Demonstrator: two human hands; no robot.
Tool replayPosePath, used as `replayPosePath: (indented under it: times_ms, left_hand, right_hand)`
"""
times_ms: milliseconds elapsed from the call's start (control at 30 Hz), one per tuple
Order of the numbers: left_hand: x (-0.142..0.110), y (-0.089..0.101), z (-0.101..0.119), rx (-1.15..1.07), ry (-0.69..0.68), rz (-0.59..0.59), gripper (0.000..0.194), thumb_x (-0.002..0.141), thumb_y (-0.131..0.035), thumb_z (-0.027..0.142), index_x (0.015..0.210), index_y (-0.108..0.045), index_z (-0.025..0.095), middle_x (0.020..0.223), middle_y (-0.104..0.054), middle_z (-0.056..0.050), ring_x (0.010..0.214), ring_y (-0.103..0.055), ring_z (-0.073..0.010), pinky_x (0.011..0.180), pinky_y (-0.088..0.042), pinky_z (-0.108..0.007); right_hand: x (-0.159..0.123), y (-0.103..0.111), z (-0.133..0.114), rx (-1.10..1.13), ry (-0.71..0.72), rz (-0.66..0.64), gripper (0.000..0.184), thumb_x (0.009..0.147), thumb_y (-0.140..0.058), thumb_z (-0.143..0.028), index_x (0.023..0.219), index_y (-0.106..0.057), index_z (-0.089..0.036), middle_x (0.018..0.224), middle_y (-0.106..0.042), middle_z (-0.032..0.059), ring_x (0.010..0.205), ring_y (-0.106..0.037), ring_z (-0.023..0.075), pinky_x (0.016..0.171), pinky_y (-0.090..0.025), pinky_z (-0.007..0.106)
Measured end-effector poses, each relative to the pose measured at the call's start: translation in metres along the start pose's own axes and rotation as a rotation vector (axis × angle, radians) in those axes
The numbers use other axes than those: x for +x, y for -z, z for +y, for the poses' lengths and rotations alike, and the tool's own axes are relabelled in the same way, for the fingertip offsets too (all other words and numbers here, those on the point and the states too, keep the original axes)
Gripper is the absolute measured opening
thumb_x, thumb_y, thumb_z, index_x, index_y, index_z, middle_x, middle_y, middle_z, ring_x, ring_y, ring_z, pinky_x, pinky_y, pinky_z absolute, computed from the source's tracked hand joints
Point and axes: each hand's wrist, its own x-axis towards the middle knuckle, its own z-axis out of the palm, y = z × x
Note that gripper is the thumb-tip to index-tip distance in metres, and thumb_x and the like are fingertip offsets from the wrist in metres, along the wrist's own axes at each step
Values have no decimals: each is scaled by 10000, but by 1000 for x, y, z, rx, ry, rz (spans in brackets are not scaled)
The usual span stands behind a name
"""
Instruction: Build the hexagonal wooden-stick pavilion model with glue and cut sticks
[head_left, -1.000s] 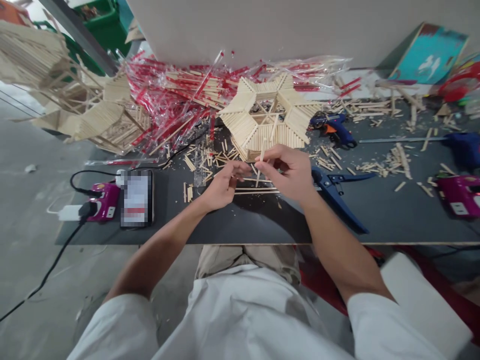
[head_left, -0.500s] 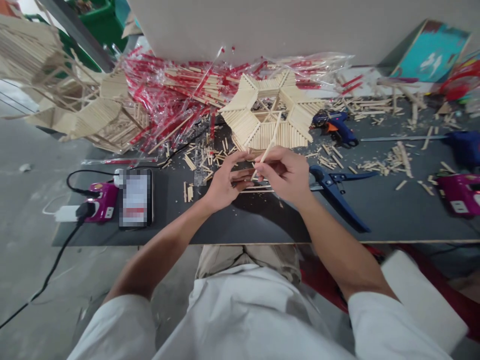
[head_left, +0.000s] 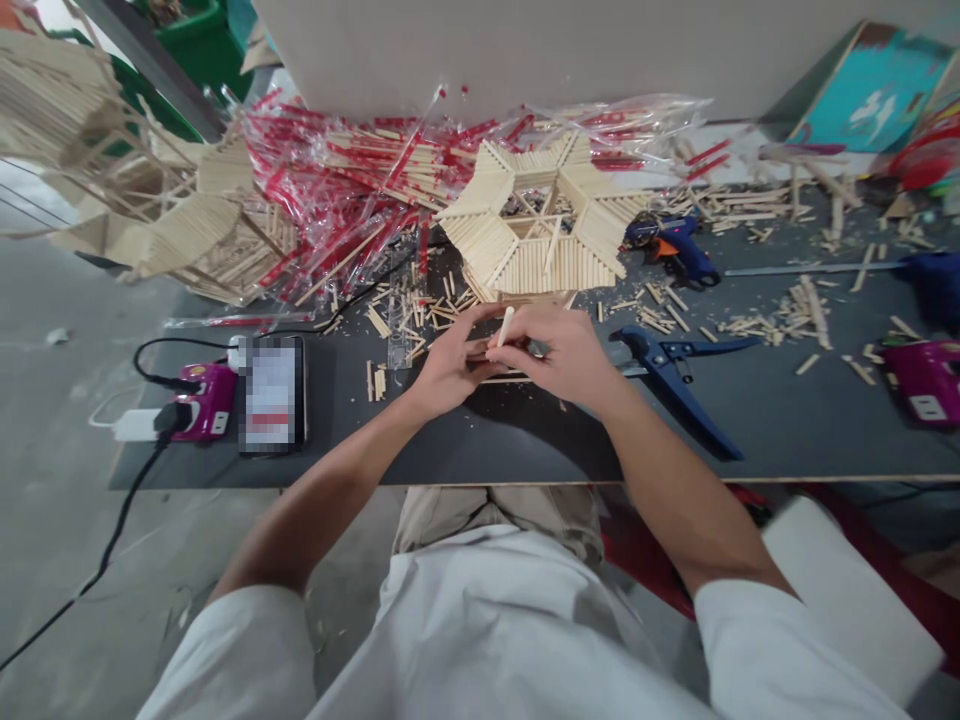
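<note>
My right hand pinches a short wooden stick between thumb and fingers, its pale end tilted up toward me. Close against it, my left hand has its fingers curled around the stick's lower part; what those fingers grip is hidden. Just beyond both hands stands a star-shaped stick construction with an open middle, made of many thin sticks side by side. A thin stick shows beneath the hands. To the right of my right hand lies a blue-handled cutter.
Red-and-clear wrappers with sticks are heaped at the back left. A larger stick structure stands left. A phone and purple power strip lie front left. A blue glue gun and cut stick pieces are at right.
My right hand has tipped the stick more upright, so it now shows end-on and short. The hands have drawn closer together. The view has shifted slightly.
</note>
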Motion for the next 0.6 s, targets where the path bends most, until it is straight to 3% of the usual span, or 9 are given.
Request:
replayPosePath:
  times_ms: [167, 367, 500, 600]
  left_hand:
    - [0, -1, -1, 47, -3, 16, 671, 949, -734, 321, 1530, -400, 286, 1594, -501, -180, 1185, -743, -302, 953, -656, -443]
    - [4, 1, -7, 259, -149, 78, 584, 925, -730, 201, 1475, -543, 265, 1491, -607, -143, 1400, -603, -329, 1138, -555, -502]
    - [2, 5, 3, 326, -193, 67, 546, 936, -698, 176, 1461, -562, 243, 1512, -598, -139, 1398, -606, -289, 1095, -583, -443]
    - [-1, 10, 11, 377, -167, 96, 366, 977, -691, 249, 1340, -656, 213, 1338, -723, -109, 1183, -729, -225, 1002, -619, -367]
  right_hand:
    - [-3, -2, 6, -98, -59, -222, 122, 1008, -662, -234, 943, -762, -215, 950, -786, 44, 839, -710, 205, 782, -505, 338]
    - [-5, -8, 11, -214, -118, -316, 129, 995, -656, -158, 983, -784, -159, 1000, -808, 93, 929, -752, 258, 855, -535, 367]
    - [-6, -5, 11, -217, -33, -256, 189, 1024, -611, -168, 1089, -788, -174, 1133, -810, 87, 1059, -755, 261, 940, -549, 381]
    - [-4, 3, 6, -180, -53, -85, 152, 1019, -654, -244, 1021, -799, -198, 1040, -819, 54, 934, -763, 228, 853, -564, 355]
